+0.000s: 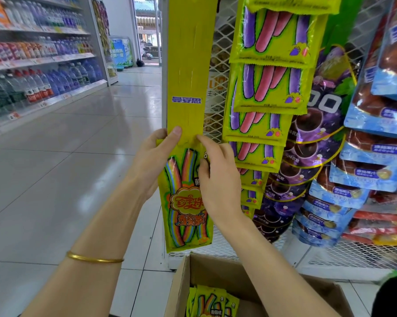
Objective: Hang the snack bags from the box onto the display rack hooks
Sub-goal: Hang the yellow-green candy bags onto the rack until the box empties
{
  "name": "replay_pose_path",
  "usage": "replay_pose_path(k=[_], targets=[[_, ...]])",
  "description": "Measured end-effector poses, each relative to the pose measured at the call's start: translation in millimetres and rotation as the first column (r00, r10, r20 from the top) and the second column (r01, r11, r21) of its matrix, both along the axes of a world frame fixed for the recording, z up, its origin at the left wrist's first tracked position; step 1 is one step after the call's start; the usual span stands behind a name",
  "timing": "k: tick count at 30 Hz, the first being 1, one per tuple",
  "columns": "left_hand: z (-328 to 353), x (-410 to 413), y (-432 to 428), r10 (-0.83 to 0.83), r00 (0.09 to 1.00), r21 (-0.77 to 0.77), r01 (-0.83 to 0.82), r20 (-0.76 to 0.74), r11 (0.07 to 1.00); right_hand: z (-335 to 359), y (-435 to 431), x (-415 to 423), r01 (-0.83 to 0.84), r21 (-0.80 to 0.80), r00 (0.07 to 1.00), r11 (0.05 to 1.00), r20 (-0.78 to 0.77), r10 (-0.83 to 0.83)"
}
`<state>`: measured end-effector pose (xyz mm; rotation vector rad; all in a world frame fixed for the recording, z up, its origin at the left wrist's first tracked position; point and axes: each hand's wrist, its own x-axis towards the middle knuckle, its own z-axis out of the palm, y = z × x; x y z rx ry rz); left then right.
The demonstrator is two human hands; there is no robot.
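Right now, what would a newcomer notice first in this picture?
At center, the left hand and right hand hold a rainbow bag at the foot of a yellow strip. To its right hang lime bags and purple bags; below, a box holds more.

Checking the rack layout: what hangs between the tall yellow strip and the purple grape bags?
Head view: a column of yellow-green bags printed with pink and purple sticks, between the yellow strip and the purple grape bags.
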<state>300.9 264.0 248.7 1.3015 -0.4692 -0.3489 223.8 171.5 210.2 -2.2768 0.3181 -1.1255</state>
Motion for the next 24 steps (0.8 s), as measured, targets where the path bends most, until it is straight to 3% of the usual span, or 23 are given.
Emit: replay_pose_path(k=[4, 18, 24], targets=[[-3.7, 2.9, 0.3, 0.017, 1.0, 0.012, -0.017, -0.006, 1.0, -12.1, 2.2, 3.0, 0.043, -0.052, 0.999, 0.998, 0.027, -0.041], [-13.2, 11.1, -3.1, 0.104, 0.969, 0.175, -0.145, 0.225, 0.974, -42.7, -6.1, 1.5, 0.15, -0.236, 0.988, 0.96, 0.063, -0.139], [-24.8, -1.0, 15.3, 0.151, 0.947, 0.36, -0.25, 0.282, 0.899, -81.0, -3.7, -48.1, 0.09, -0.299, 0.995, 0.95, -0.017, -0.1]])
